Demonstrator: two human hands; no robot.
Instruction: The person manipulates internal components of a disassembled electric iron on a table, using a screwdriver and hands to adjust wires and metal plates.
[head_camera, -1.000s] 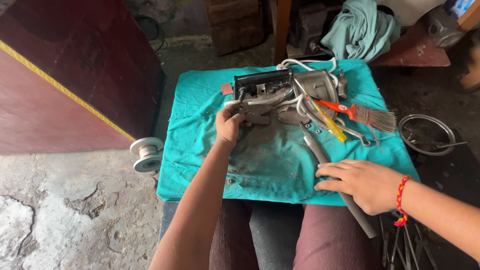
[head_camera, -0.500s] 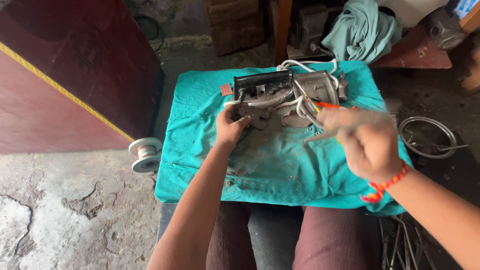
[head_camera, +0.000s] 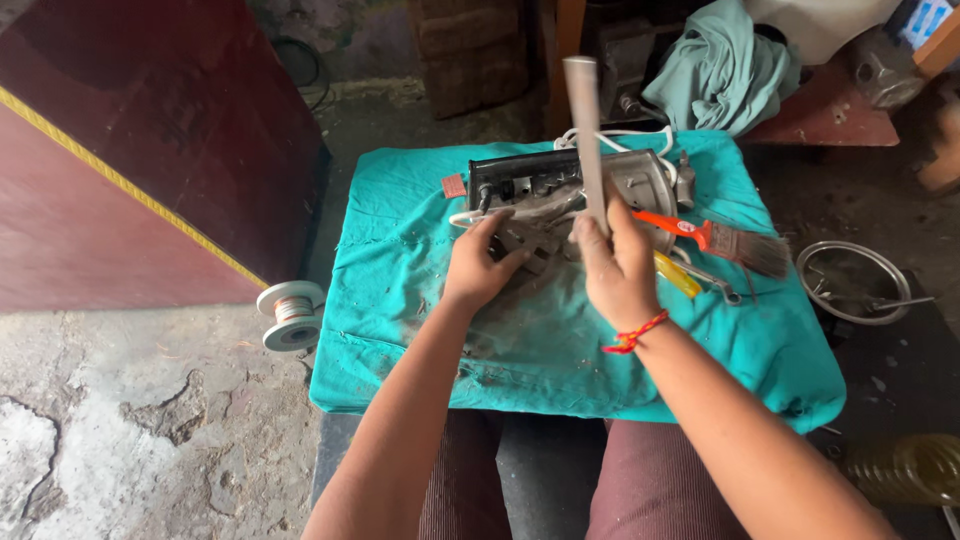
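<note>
Right hand (head_camera: 617, 268) fingers closed around grey rod (head_camera: 585, 140), upright. Left hand (head_camera: 480, 265) fingers spread, pressing metal device (head_camera: 560, 195). Advise firm bracing, rod kept vertical.

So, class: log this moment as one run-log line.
left hand: on grey appliance | right hand: gripping upright grey rod | surface: teal cloth | nearby: orange-handled brush

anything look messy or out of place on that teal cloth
The teal cloth has a dark grimy smear under the left hand. The metal appliance lies opened, white cord trailing. The right hand holds a grey rod.
</note>
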